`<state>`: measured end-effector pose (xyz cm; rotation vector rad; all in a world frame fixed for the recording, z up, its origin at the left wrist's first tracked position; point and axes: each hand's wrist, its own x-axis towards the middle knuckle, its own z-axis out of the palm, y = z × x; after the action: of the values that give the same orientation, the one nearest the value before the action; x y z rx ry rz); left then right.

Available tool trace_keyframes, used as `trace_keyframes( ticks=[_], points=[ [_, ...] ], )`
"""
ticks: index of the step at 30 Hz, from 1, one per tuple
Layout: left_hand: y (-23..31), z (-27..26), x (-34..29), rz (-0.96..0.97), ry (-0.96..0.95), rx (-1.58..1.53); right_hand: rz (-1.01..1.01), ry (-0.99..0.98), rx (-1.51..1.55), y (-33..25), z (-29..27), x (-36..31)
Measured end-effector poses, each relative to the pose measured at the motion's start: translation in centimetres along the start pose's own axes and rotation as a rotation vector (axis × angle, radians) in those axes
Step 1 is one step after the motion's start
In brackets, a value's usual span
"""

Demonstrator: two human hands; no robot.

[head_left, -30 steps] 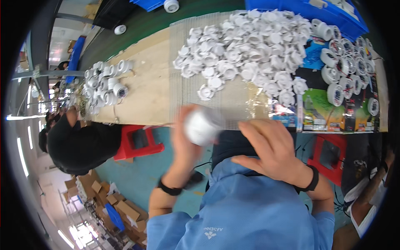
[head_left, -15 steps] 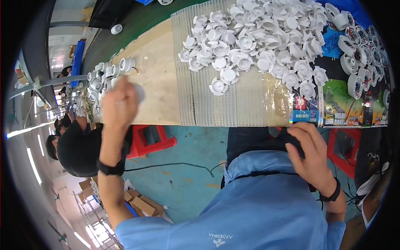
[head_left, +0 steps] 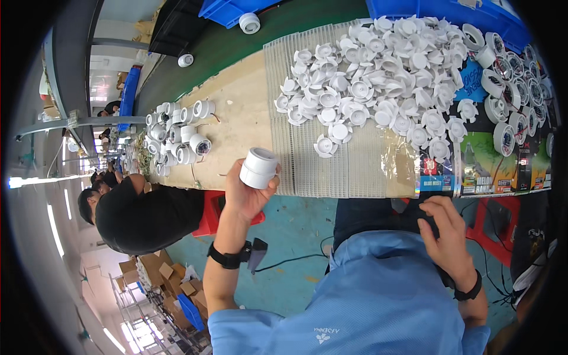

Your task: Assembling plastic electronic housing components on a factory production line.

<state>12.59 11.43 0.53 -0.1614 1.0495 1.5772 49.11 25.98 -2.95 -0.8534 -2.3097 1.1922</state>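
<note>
My left hand (head_left: 245, 192) is closed around a white plastic cylinder (head_left: 258, 167) with a rim at its top and a ridge round its middle. It holds the cylinder over the table's near edge. My right hand (head_left: 444, 234) is in front of the table's edge at the right, close to my lap. Its fingers are loosely bent and apart, with nothing visible in them. Beyond my hands lies a large heap of white fan impellers (head_left: 390, 77) with curved blades. To the left sits a cluster of white cylindrical motor housings (head_left: 177, 133), some showing wires.
White ring-shaped housings with coils and wires (head_left: 515, 89) stand at the right on printed cardboard (head_left: 485, 160). A ribbed mat (head_left: 296, 171) covers part of the table. Blue bins (head_left: 435, 9) line the far side beside a green conveyor belt (head_left: 228, 50). A co-worker (head_left: 145, 213) sits at the left.
My left hand has come from the housing cluster rightward and nearer to me, bringing the white cylinder. My right hand stays by the table edge. The view has shifted slightly.
</note>
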Motion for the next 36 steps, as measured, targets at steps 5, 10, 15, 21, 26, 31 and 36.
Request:
trace_keyframes(
  ticks=[5, 10, 15, 21, 26, 31, 36],
  points=[
    [-0.2, 0.8, 1.1, -0.131, -0.17, -0.265, 0.01, -0.043, -0.005, 0.1, 0.5, -0.4],
    [3.7, 6.7, 5.4, 0.207, -0.231, -0.136, -0.041, -0.043, -0.035, 0.2, 0.6, -0.4],
    [3.0, 10.6, 6.6, 0.468, -0.065, 0.643, -0.08, -0.034, -0.068, 0.7, 0.0, -1.0],
    [-5.8, 7.7, 5.5, 0.994, 0.094, 1.97, 0.039, -0.032, -0.103, 1.5, -0.9, -2.1],
    [-7.2, 5.8, 5.2, 1.062, 0.169, 1.949, -0.057, 0.067, -0.089, 2.2, -2.7, -0.6],
    [-6.2, 5.7, 4.0, 0.78, 0.274, 1.5, 0.021, 0.425, -0.198, 2.6, -8.3, 1.1],
    [-9.5, 8.5, 3.0, 0.461, -0.06, 0.419, 0.121, 0.529, -0.623, 4.8, -11.9, 4.2]
  ],
)
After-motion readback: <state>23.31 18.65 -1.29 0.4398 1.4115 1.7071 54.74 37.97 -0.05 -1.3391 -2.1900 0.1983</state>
